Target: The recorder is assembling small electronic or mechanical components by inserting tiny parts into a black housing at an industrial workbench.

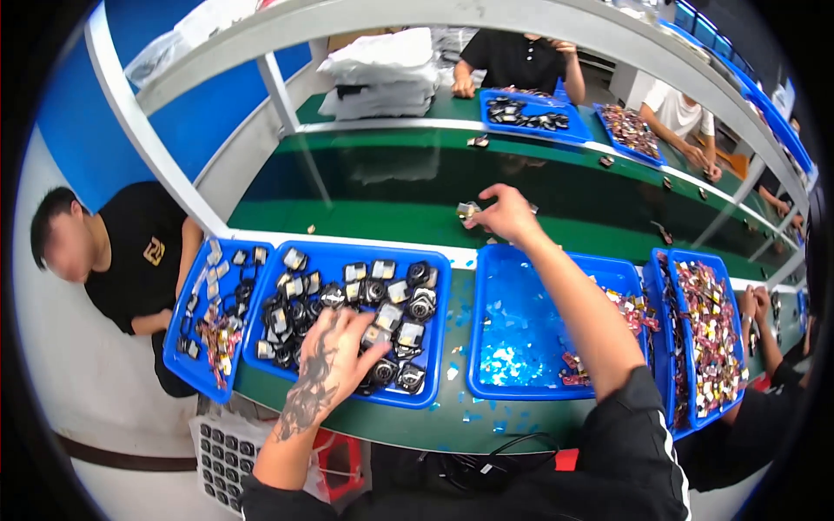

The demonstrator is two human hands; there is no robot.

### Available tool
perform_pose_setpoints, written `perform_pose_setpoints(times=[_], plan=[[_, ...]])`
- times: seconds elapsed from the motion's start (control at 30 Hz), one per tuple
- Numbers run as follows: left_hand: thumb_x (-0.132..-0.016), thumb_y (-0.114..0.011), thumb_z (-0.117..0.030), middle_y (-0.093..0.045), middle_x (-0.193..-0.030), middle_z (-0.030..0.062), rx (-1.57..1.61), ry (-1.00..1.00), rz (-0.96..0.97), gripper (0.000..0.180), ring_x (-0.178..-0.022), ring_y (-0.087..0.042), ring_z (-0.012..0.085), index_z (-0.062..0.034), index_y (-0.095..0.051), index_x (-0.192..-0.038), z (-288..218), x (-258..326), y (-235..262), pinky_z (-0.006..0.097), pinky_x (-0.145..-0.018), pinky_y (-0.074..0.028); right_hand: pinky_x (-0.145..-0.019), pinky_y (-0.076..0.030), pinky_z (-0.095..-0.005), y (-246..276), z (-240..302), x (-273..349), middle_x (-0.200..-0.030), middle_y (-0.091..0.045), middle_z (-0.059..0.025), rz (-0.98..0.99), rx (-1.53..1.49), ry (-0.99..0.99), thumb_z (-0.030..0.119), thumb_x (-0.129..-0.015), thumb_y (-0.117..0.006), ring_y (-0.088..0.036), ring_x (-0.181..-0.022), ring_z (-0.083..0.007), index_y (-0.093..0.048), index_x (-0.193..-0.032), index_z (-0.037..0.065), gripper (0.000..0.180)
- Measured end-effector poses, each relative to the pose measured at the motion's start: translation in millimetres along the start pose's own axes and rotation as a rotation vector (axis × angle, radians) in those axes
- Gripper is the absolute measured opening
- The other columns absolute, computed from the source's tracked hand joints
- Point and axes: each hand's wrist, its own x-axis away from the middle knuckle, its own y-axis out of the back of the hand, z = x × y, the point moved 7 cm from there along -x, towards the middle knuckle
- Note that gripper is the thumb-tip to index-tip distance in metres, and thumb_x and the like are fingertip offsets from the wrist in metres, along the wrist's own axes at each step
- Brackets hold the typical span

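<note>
Blue plastic tray [439,260] sits front-left on the green workbench [452,421], loaded with small dark and silver boxy parts [382,300], many left in it. Left hand [334,356], tattooed, is down in that tray with fingers spread and curled over the pile, touching parts near the tray's near edge; cannot tell if it has actually closed on one. Right hand [506,213] reaches far forward past the trays, out over the green conveyor belt [391,187], pinching one small silver part [467,209] at the fingertips, held just above or at the belt surface, contact unclear. Second blue tray [486,321] sits under the right forearm, mostly bare with pale scraps, some colourful bits in its right corner. Judging from this, work looks partway: one part is out at the belt, a few other single parts [478,140] lie spaced along the far side, and the left tray is far from emptied. More blue trays with colourful small pieces [708,334] stand to the right, another tray of mixed parts [217,313] to the left. Person in a black shirt [139,252] sits at far left; other workers' hands [465,87] are across the line at their own trays.
</note>
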Motion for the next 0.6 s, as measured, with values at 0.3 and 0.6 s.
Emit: perform_pose_setpoints(times=[0.3, 0.6], plan=[[-0.075, -0.075, -0.008, -0.067, -0.087, 0.0079, 0.066, 0.006, -0.077, 0.020, -0.087, -0.062, 0.0282, -0.0050, -0.066, -0.092, 3, 5, -14, 0.038, -0.076, -0.050, -0.084, -0.053, -0.0444, 12, 24, 37, -0.102, -0.065, -0.0187, -0.231, 0.354, 0.228, 0.020, -0.073, -0.076, -0.065, -0.097, -0.0354, -0.067, -0.103, 0.006, 0.034], [-0.070, -0.074, 0.002, -0.068, -0.085, 0.0116, 0.085, -0.269, -0.249, 0.015, -0.087, -0.065, 0.0309, -0.0011, -0.068, -0.083, -16, -7, 0, 0.041, -0.081, -0.051, -0.067, -0.053, -0.0398, -7, 94, 222, -0.081, -0.065, -0.0137, 0.316, -0.108, 0.409, 0.025, -0.089, -0.064, -0.066, -0.075, -0.0282, -0.066, -0.097, 0.002, 0.025]])
